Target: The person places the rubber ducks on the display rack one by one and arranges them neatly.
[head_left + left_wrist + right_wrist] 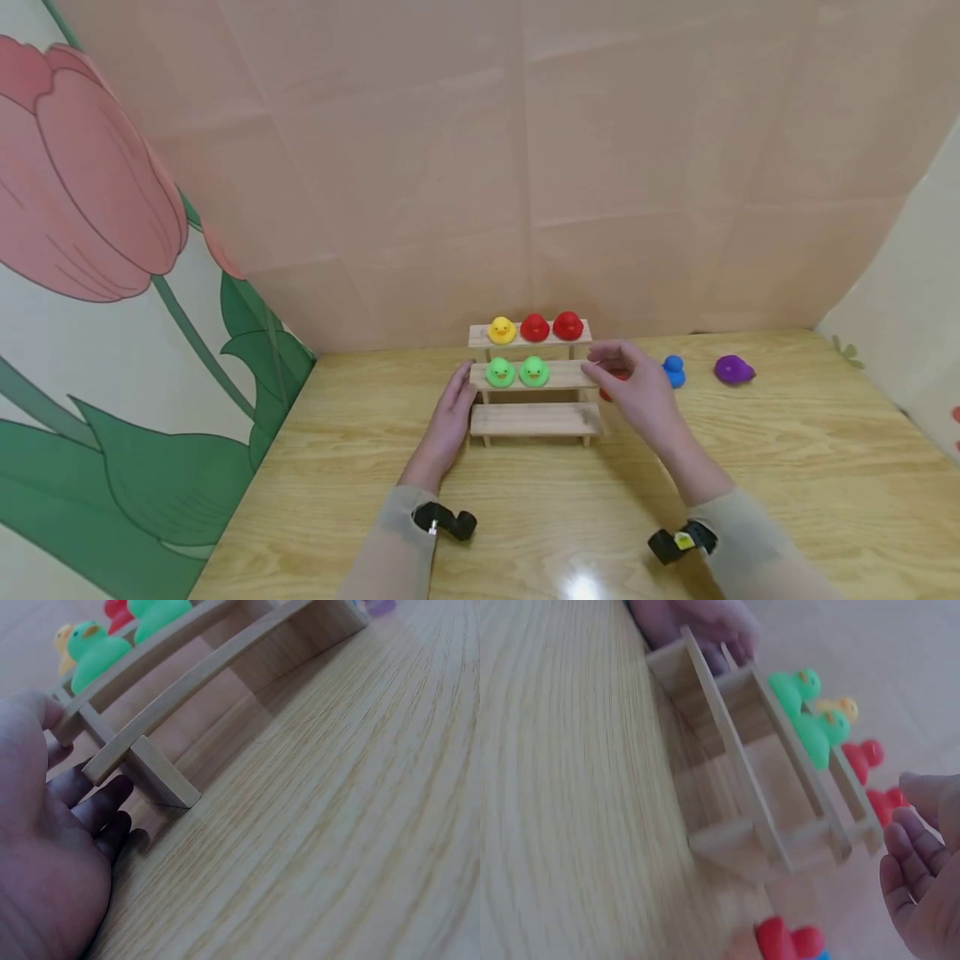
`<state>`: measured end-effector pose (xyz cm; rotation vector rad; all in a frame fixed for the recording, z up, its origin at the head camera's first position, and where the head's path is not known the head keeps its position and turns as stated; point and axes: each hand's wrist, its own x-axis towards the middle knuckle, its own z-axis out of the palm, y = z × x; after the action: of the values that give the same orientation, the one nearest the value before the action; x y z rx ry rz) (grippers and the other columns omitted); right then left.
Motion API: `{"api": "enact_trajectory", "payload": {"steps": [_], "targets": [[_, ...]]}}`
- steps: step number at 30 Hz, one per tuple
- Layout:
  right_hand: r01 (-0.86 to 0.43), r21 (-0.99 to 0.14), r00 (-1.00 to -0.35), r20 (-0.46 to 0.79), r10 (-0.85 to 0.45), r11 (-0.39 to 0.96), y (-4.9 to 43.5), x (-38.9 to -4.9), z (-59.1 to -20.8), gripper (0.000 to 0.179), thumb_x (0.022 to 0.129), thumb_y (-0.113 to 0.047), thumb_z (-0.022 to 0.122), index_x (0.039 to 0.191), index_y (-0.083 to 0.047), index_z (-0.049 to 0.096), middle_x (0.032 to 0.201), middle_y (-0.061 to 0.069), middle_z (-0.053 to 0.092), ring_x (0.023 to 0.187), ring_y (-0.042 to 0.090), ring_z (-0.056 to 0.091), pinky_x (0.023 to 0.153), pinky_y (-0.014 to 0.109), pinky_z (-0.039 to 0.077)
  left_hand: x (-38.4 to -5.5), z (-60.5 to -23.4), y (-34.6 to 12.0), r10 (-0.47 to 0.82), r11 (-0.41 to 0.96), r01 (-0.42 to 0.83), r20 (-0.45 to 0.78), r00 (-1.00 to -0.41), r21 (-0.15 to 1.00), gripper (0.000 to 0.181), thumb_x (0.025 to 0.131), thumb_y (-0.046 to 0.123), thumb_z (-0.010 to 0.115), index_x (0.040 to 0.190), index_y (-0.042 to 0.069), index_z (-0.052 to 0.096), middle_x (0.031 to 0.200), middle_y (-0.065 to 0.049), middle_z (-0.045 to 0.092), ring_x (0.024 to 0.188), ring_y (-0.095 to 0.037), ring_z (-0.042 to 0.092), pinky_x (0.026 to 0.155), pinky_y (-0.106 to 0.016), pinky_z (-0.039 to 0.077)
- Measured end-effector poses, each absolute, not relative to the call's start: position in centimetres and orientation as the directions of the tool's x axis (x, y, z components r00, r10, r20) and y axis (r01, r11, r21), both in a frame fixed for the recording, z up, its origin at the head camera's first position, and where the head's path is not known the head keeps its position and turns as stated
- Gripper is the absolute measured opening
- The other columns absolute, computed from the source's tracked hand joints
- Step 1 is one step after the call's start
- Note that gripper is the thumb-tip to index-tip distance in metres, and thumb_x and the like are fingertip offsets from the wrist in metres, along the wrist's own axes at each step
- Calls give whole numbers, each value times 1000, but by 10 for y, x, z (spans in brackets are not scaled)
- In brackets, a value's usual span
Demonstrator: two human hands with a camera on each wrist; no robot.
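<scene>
A three-tier wooden display stand (536, 419) stands on the table. Its top tier bears a yellow duck (502, 331) and two red ducks, one at the right end (568, 326); two green ducks, one on the left (500, 372), sit on the middle tier. My left hand (447, 417) holds the stand's left end, thumb at the middle tier and fingers around the side in the left wrist view. At the middle tier's right end is my right hand (637, 390), fingers loosely bent with nothing between them in the right wrist view. Another red duck (784, 941) lies beyond it, mostly hidden in the head view.
On the table to the right are a blue duck (674, 372) and a purple duck (734, 369), the purple one tipped over. A pinkish cloth backdrop (525, 167) hangs behind the wooden table (360, 433). A wall with painted tulips (97, 175) borders the left.
</scene>
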<state>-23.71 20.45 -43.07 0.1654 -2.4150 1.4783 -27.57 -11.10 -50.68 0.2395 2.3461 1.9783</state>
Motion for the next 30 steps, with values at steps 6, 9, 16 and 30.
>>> {"api": "enact_trajectory", "payload": {"steps": [6,9,16,30], "targets": [[-292,-841,-919,378,109,456,226,-242,-441,36,105,-28,81,130,-3,72,122,17,75,107,15,68,91,12,53,-276,-507,-111,158,167,75,49,-986,983,61,115,59,46,173,44,31,179,3,30,166,-24,23,135,-52,19],[-290,-843,-919,377,114,453,234,-244,-442,36,106,-25,80,132,-2,71,126,19,73,112,19,68,93,10,52,-276,-507,-112,154,167,77,51,-987,983,62,115,60,46,173,44,32,180,3,30,166,-25,23,135,-53,19],[-260,-851,-943,325,70,456,245,-247,-451,50,106,-25,79,146,1,64,142,22,68,132,40,61,115,43,53,-277,-507,-111,154,165,69,43,-987,984,61,116,59,47,173,45,31,180,4,30,166,-25,23,135,-52,19],[-195,-869,-981,180,-77,454,262,-260,-485,69,108,-36,76,164,-4,49,165,27,47,147,61,46,120,69,41,-276,-507,-111,155,162,65,39,-987,985,59,117,56,46,173,44,31,180,2,28,166,-24,23,135,-51,20]]}}
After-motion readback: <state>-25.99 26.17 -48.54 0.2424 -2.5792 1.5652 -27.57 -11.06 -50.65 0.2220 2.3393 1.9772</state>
